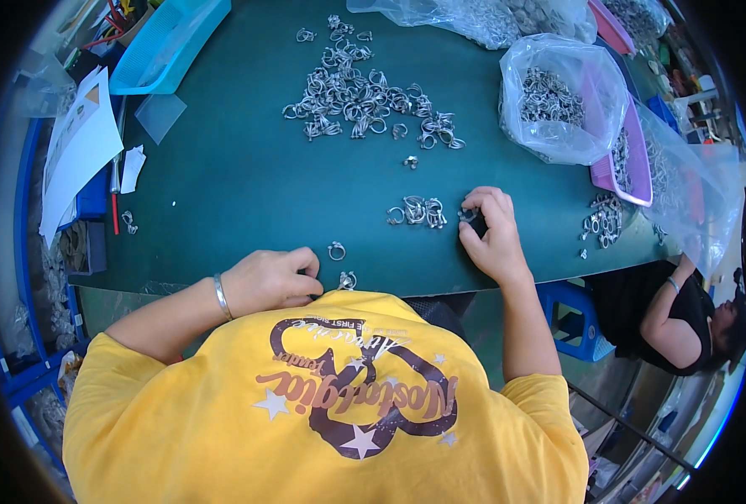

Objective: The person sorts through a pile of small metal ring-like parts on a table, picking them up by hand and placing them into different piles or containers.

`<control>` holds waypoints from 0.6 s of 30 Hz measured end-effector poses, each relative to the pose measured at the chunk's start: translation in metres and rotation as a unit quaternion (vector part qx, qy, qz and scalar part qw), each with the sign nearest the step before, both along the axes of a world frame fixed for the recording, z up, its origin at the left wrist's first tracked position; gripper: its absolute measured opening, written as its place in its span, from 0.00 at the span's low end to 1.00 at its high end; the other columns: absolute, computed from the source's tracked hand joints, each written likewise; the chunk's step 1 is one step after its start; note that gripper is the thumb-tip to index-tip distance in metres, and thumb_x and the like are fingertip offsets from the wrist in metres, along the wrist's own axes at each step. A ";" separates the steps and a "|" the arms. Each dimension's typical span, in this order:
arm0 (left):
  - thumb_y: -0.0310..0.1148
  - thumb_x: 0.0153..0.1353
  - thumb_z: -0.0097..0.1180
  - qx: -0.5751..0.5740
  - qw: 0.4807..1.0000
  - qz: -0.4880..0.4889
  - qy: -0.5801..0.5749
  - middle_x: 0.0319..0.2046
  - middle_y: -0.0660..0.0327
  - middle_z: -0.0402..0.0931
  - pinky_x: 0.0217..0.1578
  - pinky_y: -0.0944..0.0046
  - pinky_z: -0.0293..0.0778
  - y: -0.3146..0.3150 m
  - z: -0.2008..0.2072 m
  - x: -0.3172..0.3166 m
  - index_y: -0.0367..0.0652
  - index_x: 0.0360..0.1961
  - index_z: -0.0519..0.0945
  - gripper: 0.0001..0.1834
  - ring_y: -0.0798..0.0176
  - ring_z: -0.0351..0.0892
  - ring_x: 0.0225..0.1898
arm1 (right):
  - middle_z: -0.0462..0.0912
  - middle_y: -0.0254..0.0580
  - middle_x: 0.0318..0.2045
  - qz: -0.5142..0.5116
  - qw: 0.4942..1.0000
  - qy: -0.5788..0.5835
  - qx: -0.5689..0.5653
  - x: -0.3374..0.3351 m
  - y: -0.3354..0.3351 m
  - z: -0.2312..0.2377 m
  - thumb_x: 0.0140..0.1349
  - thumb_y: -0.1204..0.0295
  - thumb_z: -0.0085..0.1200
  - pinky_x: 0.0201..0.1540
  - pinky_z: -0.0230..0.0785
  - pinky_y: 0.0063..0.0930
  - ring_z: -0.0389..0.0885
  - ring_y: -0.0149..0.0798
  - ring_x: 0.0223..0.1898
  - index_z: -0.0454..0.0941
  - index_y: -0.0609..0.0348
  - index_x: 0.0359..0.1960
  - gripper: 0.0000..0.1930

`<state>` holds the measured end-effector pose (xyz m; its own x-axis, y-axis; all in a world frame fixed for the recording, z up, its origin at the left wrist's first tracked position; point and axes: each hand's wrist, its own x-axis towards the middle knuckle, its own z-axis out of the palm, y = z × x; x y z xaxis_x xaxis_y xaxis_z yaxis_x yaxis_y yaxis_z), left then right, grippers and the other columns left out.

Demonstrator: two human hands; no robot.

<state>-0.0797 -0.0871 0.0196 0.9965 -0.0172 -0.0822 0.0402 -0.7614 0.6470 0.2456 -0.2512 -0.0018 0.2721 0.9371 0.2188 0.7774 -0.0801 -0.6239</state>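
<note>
My right hand (496, 239) has its thumb and fingers closed on a silver-grey metal ring (467, 216) at the table surface. Just left of it lies a small cluster of similar rings (420, 212). My left hand (265, 280) rests at the table's near edge with its fingers curled; what they hold, if anything, is hidden. A single ring (336, 250) lies beside that hand, and another ring (348, 280) sits at the edge by my yellow shirt. Farther off spreads a large loose pile of rings (358, 97), with a small ring piece (411, 162) in front.
A clear plastic bag (520, 139) full of metal pieces stands at right, against a pink basket (638, 181). More rings (606, 220) lie near the right edge. A blue basket (150, 80) and paper sheets (83, 147) are at left. Another person (675, 323) is at far right, beside a blue stool (575, 319).
</note>
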 end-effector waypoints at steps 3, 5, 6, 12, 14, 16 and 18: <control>0.29 0.54 0.60 -0.034 0.999 0.006 0.007 0.36 0.63 0.72 0.27 0.65 0.76 -0.009 -0.006 -0.006 0.49 0.40 0.82 0.11 0.61 0.79 0.31 | 0.77 0.42 0.38 0.008 0.999 -0.036 0.034 -0.007 -0.004 -0.005 0.46 0.77 0.57 0.48 0.61 0.38 0.73 0.47 0.45 0.75 0.56 0.37 0.14; 0.26 0.55 0.59 -0.079 0.996 0.041 -0.008 0.36 0.61 0.73 0.29 0.68 0.76 -0.014 -0.002 -0.009 0.44 0.39 0.83 0.09 0.61 0.79 0.32 | 0.78 0.42 0.37 0.000 0.998 -0.033 0.052 -0.022 0.000 0.001 0.46 0.75 0.60 0.49 0.61 0.38 0.74 0.47 0.44 0.75 0.56 0.38 0.15; 0.26 0.55 0.59 -0.103 0.993 0.061 -0.018 0.36 0.60 0.73 0.29 0.68 0.76 -0.015 -0.001 -0.011 0.43 0.38 0.83 0.09 0.61 0.79 0.33 | 0.78 0.41 0.38 -0.013 0.999 -0.019 0.043 -0.028 0.002 0.001 0.47 0.72 0.63 0.50 0.59 0.38 0.73 0.46 0.44 0.76 0.56 0.40 0.17; 0.22 0.54 0.59 -0.175 0.977 0.116 0.028 0.35 0.59 0.74 0.32 0.70 0.75 -0.015 0.002 -0.013 0.39 0.36 0.82 0.08 0.64 0.78 0.35 | 0.79 0.39 0.38 -0.033 0.999 -0.018 0.006 -0.033 0.008 -0.001 0.47 0.68 0.68 0.51 0.59 0.38 0.74 0.44 0.44 0.77 0.55 0.43 0.20; 0.21 0.53 0.60 -0.208 0.967 0.138 0.055 0.35 0.59 0.74 0.31 0.70 0.75 -0.014 0.002 -0.013 0.39 0.33 0.82 0.06 0.65 0.78 0.34 | 0.79 0.39 0.38 -0.030 0.999 0.004 0.024 -0.030 0.006 -0.005 0.44 0.69 0.71 0.51 0.60 0.37 0.75 0.42 0.44 0.78 0.55 0.42 0.21; 0.19 0.52 0.61 -0.259 0.948 0.166 0.083 0.33 0.59 0.74 0.30 0.71 0.74 -0.012 -0.001 -0.014 0.39 0.30 0.80 0.05 0.66 0.78 0.32 | 0.79 0.38 0.37 -0.046 0.997 0.054 0.020 -0.031 0.004 -0.005 0.42 0.71 0.72 0.51 0.60 0.35 0.75 0.42 0.43 0.77 0.55 0.41 0.22; 0.18 0.52 0.61 -0.180 0.961 0.208 0.039 0.32 0.60 0.74 0.28 0.72 0.74 -0.006 0.006 -0.006 0.39 0.27 0.79 0.05 0.68 0.78 0.30 | 0.80 0.37 0.36 -0.058 0.995 0.081 0.020 -0.030 0.002 -0.005 0.40 0.71 0.73 0.50 0.61 0.34 0.76 0.41 0.42 0.77 0.55 0.41 0.24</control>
<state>-0.0855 -0.0936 0.0256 0.9143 0.3396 -0.2206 0.3517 -0.3961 0.8482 0.2152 -0.2492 -0.0066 0.4123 0.8888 0.2002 0.6528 -0.1350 -0.7454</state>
